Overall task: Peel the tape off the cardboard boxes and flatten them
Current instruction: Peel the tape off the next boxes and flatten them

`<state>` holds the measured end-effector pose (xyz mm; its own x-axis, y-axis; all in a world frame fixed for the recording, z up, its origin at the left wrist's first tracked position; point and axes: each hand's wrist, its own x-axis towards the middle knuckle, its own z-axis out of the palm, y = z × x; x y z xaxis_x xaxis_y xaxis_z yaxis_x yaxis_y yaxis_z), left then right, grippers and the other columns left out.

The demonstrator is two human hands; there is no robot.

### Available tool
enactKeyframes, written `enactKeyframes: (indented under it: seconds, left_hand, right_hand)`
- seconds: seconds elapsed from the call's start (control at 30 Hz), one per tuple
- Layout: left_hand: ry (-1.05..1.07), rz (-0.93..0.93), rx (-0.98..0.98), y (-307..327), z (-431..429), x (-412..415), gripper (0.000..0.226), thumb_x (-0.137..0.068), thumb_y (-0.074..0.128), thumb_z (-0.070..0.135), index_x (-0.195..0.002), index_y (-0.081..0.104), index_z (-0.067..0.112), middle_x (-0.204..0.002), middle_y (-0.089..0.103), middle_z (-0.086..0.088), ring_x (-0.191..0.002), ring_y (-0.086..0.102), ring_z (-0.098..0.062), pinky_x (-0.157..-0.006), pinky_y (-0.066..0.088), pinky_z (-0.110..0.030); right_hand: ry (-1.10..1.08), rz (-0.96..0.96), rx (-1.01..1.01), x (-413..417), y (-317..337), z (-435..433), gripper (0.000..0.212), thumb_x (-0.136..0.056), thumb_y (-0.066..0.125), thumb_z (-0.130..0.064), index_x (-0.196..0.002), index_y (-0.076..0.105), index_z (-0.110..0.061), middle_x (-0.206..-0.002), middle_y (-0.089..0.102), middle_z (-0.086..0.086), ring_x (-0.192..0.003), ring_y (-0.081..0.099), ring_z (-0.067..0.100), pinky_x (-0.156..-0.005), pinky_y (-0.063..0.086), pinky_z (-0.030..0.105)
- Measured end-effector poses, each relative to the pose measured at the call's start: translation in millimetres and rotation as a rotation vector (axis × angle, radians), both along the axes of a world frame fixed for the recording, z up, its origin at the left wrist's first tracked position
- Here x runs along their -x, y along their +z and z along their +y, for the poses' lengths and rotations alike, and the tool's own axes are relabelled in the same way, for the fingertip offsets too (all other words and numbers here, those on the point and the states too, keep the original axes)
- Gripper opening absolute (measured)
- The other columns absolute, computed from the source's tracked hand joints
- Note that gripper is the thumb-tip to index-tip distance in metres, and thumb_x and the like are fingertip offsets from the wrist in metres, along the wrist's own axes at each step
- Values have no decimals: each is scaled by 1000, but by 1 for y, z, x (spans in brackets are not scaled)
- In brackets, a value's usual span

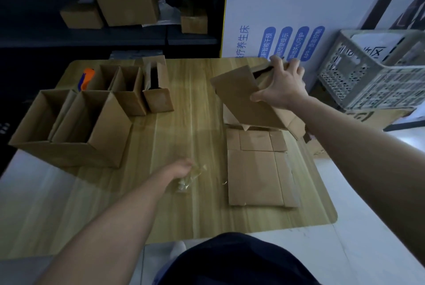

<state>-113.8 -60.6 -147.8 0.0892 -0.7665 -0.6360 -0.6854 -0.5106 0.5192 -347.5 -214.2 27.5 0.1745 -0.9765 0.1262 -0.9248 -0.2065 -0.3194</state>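
Head view, item 1: my right hand (279,83) grasps a half-collapsed cardboard box (241,98), thumb on its near face, fingers hooked over the open far end. I hold it tilted off the wooden table (184,112), I judge so that its walls can fold; flattening looks underway.

Item 2: my left hand (181,167) is at a wad of peeled clear tape (192,178), low over the table. It is blurred, so I cannot tell whether it is pinching or letting go.

Item 3: flattened cardboard (253,176), lying just below and in front of the held box; probably the finished pile.

Item 4: 5 open upright boxes (108,133), clustered at the table's left and touching. Their interiors are shadowed, with no contents visible.

Item 5: orange-and-blue cutter (86,78), behind those boxes.

Item 6: perforated plastic crate (345,78), off the table to my right, holding white printed sheets.
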Motion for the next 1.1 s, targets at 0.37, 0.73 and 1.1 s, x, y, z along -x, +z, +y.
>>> enactKeyframes:
  seconds: [0.37,0.73,1.1]
  left_hand:
    - [63,64,-39,-8,7,7,13,-92,51,19,-104,56,17,-104,59,-9,-71,53,-16,-70,49,-30]
    - [-327,-163,-14,-17,16,9,50,-101,34,40,-148,20,39,-156,21,4,-139,32,-22,-114,27,-40]
    - [-136,-511,858,83,-28,28,26,-98,44,21,-90,67,10,-86,64,-3,-74,58,-15,-75,52,-30]
  right_hand:
    - [110,5,-79,-18,-18,5,111,-49,74,-61,-139,13,-36,-145,14,12,-133,16,40,-101,34,60]
    - [214,99,-54,-39,-26,10,110,-50,73,-61,-139,14,-33,-145,16,18,-130,20,44,-100,32,57]
    - [217,128,-66,-43,-22,18,109,-58,75,-59,-143,12,-32,-145,15,16,-131,20,42,-103,29,54]
